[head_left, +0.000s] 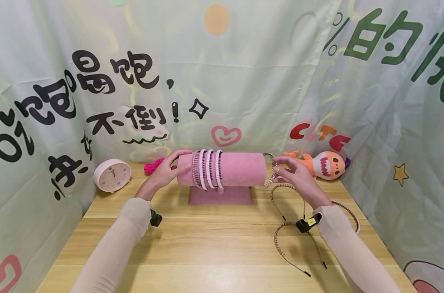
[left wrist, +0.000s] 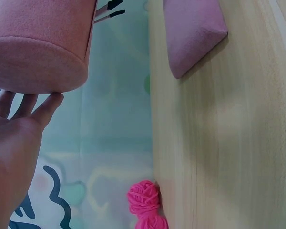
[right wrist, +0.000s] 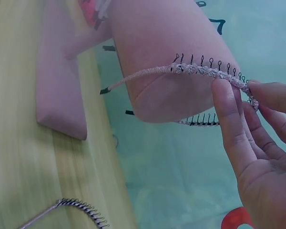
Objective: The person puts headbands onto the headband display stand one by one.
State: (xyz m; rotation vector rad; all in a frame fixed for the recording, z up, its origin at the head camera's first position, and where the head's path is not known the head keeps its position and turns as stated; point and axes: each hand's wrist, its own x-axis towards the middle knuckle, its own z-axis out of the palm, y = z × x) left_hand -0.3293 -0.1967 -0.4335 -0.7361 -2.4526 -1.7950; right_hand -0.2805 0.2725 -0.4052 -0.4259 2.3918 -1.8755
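Observation:
A pink velvety headband stand [head_left: 242, 169], a horizontal roll on a flat foot, stands toward the back of the table. Several headbands [head_left: 218, 169], some white and one beaded, sit around its left half. My left hand [head_left: 165, 173] holds the roll's left end, thumb on the front and fingers over the top. At the other end, my right hand [head_left: 299, 177] pinches a beaded headband [right wrist: 195, 70] with small dark wire loops along its edge. That headband's arms reach around the roll's right end, its dark tips pointing toward the stand's foot [right wrist: 62, 105].
Loose headbands [head_left: 277, 240] lie on the wooden table [head_left: 207, 248] under and beside my right arm. A pink clock [head_left: 112, 176] stands at back left, near bright pink yarn [left wrist: 145, 198]. An orange plush toy [head_left: 326, 165] lies at back right. Printed cloth walls surround the table.

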